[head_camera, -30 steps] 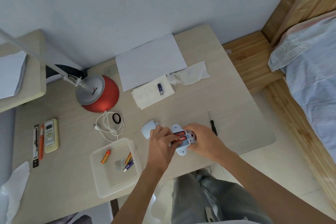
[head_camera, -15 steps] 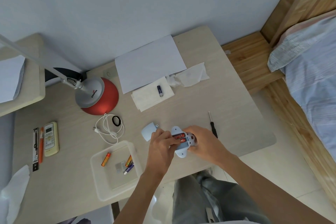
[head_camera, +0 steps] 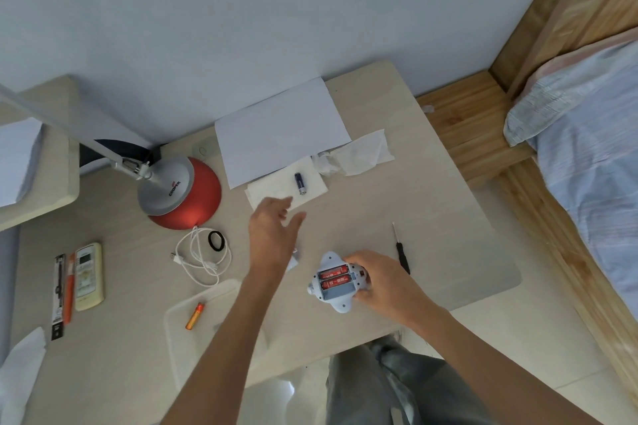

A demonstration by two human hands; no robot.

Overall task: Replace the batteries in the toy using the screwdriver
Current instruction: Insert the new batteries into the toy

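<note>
A pale blue toy lies belly-up near the desk's front edge, its battery bay uncovered with two red batteries side by side. My right hand grips the toy's right side. My left hand hovers open above the desk, fingers stretched toward a blue battery lying on a white tissue. The hand holds nothing. The toy's loose cover is mostly hidden under my left wrist. A black-handled screwdriver lies just right of my right hand.
A clear plastic tray with an orange battery sits front left. Behind it lie a white cable, a black ring, a red lamp base and a remote. White paper and a crumpled tissue lie at the back.
My left hand has let go of the toy and moved up and away toward the blue battery on the tissue. My right hand keeps holding the toy.
</note>
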